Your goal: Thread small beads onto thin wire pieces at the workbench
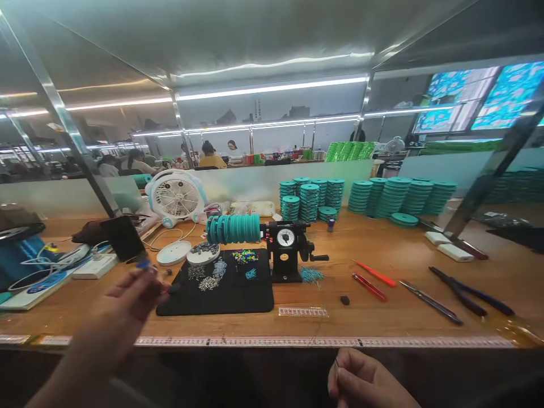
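My left hand (131, 300) is raised over the left part of the wooden bench, smeared by motion. Its fingers are closed around a small blue-topped thing (143, 264), too blurred to name. At the front edge of the bench, my right hand (365, 377) pinches a thin dark strand (337, 364) between thumb and forefinger. To the right of my left hand lies a black mat (250, 297) bearing small metal pieces (209, 283), coloured beads (245, 256) and short blue-green bits (250, 274). A white round lid (173, 253) lies behind the mat.
A black hand-cranked winder (285, 255) with a dial carries several teal spools (233, 228). More stacked teal spools (397, 195) stand behind. Pliers (463, 292), tweezers (431, 302) and a red-handled tool (369, 286) lie right. A ruler strip (255, 341) edges the bench. A fan (177, 195) stands back left.
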A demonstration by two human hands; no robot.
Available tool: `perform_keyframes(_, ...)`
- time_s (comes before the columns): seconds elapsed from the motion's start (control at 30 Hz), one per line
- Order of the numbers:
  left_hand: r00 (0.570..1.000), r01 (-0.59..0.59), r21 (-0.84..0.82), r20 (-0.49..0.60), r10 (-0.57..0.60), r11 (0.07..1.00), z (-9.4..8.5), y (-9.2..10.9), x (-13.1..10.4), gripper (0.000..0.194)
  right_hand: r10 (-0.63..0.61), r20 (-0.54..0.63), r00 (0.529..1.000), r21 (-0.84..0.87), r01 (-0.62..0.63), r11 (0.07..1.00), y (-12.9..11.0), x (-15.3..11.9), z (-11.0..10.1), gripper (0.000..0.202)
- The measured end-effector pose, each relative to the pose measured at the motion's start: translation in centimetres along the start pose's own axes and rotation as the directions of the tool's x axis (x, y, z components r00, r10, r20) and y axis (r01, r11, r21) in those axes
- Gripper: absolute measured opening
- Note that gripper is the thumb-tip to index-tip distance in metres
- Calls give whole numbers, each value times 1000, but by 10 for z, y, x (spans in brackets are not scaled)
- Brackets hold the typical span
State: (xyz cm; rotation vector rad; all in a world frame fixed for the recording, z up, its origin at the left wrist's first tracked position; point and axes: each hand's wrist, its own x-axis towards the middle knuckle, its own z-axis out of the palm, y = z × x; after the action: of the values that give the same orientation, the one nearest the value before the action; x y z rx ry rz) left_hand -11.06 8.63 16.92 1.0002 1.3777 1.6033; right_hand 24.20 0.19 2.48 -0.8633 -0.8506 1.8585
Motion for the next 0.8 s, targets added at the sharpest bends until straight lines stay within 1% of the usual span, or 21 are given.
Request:
perform_keyframes(0.03,973,128,9,195,-127,992,17,-17,-29,21,-6,7,1000,31,6,1000,3,4,2,37)
perform_keyframes(0.07,874,264,19,418,-248,964,33,-37,-56,27,-13,22,1000,48,12,999,7,8,5,38)
perform_keyframes(0.1,717,410,33,606,-344,911,48,-58,-80,31,-22,40,999,58,19,998,12,11,9,38)
perform_keyframes(0.13,605,507,24,702,-376,862,62,-79,-99,33,-31,54,998,65,27,997,16,14,13,39)
perform_keyframes(0.17,544,556,-9,761,-355,831,73,-99,-112,34,-38,57,998,69,35,997,19,16,17,40)
perform_keyframes(0.2,503,596,-26,792,-348,803,81,-115,-122,35,-49,43,998,62,46,997,22,17,22,41)
perform_keyframes(0.23,500,615,-41,792,-350,787,86,-129,-127,34,-58,10,998,35,58,998,24,17,26,43)
perform_keyframes(0.3,486,633,-47,801,-349,773,88,-146,-131,32,-74,-94,993,-85,66,994,26,15,34,47)
perform_keyframes(0.37,450,639,-23,821,-350,768,84,-155,-132,31,-92,-192,977,-233,45,971,26,12,41,51)
perform_keyframes(0.43,415,637,6,840,-350,771,79,-159,-133,31,-98,-239,966,-318,18,948,25,9,47,55)
perform_keyframes(0.53,400,633,27,845,-356,774,74,-159,-137,31,-97,-246,964,-336,9,942,24,8,53,56)
perform_keyframes(0.67,381,667,48,835,-396,744,72,-149,-142,29,-102,-196,975,-363,25,931,23,6,59,51)
perform_keyframes(0.73,389,681,50,821,-419,731,71,-144,-144,30,-100,-177,979,-384,25,923,22,4,61,50)
perform_keyframes(0.8,412,681,38,805,-426,731,70,-141,-146,32,-103,-161,982,-386,34,922,22,2,63,51)
